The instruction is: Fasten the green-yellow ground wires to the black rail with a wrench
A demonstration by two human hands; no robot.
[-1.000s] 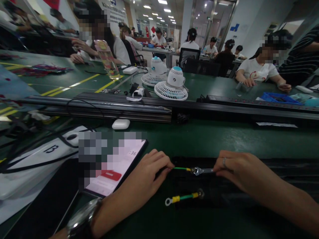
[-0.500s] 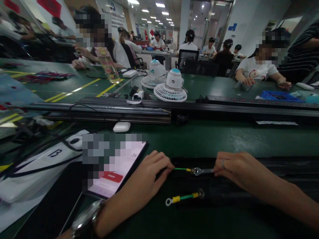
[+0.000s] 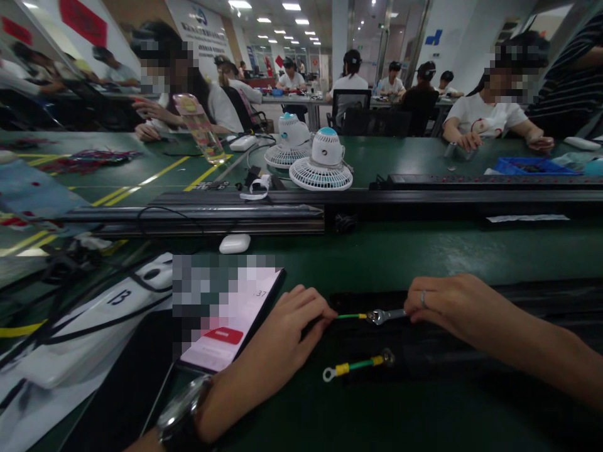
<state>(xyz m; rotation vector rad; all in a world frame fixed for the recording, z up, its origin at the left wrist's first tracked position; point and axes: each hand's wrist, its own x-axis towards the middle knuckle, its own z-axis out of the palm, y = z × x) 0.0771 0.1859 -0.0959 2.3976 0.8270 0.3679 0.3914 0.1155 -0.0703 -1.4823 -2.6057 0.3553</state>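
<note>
My left hand (image 3: 301, 320) pinches the near end of a short green wire (image 3: 352, 316) with a yellow sleeve. The wire's far end meets a fastener on a long black bar (image 3: 471, 320). In my right hand (image 3: 440, 301) is a small metal wrench (image 3: 392, 314), its jaw around that fastener. A second green wire (image 3: 360, 364) lies just in front, with yellow sleeves and a bare ring terminal (image 3: 329, 375) at its left end; its other end sits at a second fastener (image 3: 387, 357). My fingers hide the left end of the first wire.
A lit phone (image 3: 235, 314) lies left of my left forearm, with a white earbud case (image 3: 234, 243) behind it. Dark metal profiles (image 3: 245, 216) run across the table. Two white fans (image 3: 325, 160), a bottle (image 3: 200, 129) and co-workers are beyond.
The wrench handle has tilted slightly, its right end now a little higher with my right hand. The whole view has shifted a bit. Both hands keep their grip.
</note>
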